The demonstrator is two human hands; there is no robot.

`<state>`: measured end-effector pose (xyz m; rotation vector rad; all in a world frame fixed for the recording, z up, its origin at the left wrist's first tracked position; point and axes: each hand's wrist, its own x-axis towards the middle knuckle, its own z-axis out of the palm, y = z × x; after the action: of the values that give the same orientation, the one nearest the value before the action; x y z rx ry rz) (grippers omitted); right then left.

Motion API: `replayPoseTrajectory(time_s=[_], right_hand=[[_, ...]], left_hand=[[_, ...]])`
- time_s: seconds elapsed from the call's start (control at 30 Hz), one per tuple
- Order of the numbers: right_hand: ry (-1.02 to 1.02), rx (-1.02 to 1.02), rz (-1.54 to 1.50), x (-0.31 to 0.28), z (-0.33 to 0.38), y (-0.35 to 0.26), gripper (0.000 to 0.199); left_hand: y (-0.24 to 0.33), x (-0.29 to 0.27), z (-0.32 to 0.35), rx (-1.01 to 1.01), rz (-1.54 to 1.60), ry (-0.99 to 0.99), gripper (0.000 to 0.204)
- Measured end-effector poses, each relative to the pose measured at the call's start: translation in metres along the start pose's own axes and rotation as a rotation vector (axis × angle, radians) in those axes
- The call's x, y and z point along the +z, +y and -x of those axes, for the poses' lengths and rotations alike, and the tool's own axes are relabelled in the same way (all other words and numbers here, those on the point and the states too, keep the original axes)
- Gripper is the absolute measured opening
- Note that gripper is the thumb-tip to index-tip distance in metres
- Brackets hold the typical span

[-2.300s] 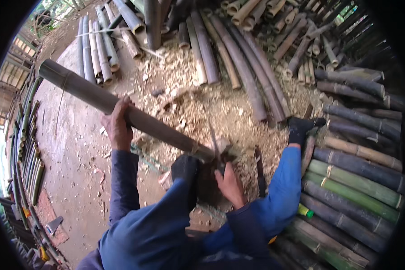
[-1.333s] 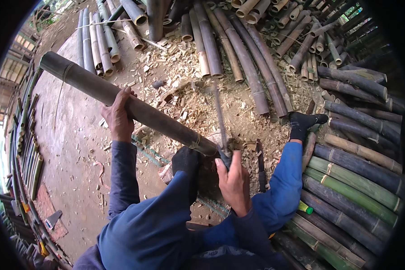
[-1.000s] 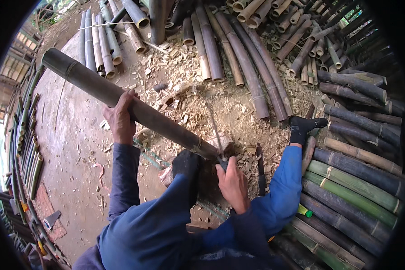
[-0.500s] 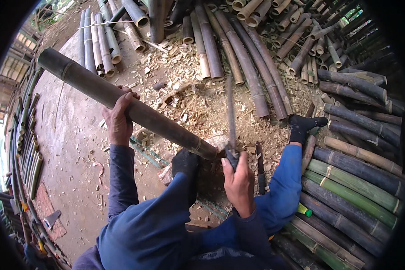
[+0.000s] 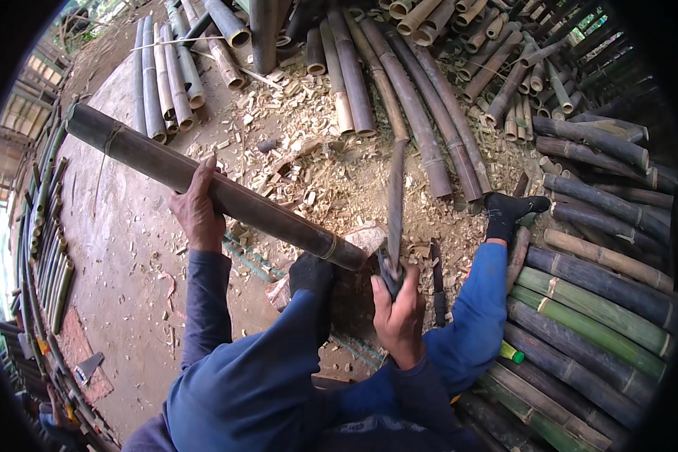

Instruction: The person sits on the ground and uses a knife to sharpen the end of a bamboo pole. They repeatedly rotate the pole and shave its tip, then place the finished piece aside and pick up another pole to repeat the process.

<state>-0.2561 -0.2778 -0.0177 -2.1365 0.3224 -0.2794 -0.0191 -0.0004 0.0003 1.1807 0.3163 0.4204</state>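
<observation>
My left hand [image 5: 196, 207] grips a long dark bamboo pole [image 5: 143, 158] that slants from upper left down to its near end by my knee. My right hand [image 5: 398, 313] is closed around the handle of a long chopping knife [image 5: 394, 203], whose blade points up and away, just right of the pole's near end. The pole end rests at a pale wooden block [image 5: 365, 237]. My legs in blue trousers [image 5: 474, 316] and black socks [image 5: 505, 211] straddle the block.
Bamboo poles [image 5: 399, 83] lie in rows ahead, and green and dark ones [image 5: 595, 316] are stacked at the right. Pale chips [image 5: 316, 162] litter the concrete floor [image 5: 120, 256]. Thin canes [image 5: 45, 248] line the left edge. A small green bottle [image 5: 511, 352] sits by my right leg.
My right hand has swung the knife from leaning left against the pole end to standing upright and raised. My left hand kept its hold on the pole, which barely shifted.
</observation>
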Motion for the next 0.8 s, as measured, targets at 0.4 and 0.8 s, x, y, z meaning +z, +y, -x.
replayPoseTrajectory(time_s=[0.4, 0.8], right_hand=[[0.039, 0.101, 0.087, -0.001, 0.004, -0.002, 0.032], [-0.013, 0.125, 0.024, -0.007, -0.005, -0.001, 0.035]], left_hand=[[0.006, 0.015, 0.011, 0.062, -0.039, 0.007, 0.032], [0.017, 0.011, 0.012, 0.008, 0.139, -0.224, 0.040]])
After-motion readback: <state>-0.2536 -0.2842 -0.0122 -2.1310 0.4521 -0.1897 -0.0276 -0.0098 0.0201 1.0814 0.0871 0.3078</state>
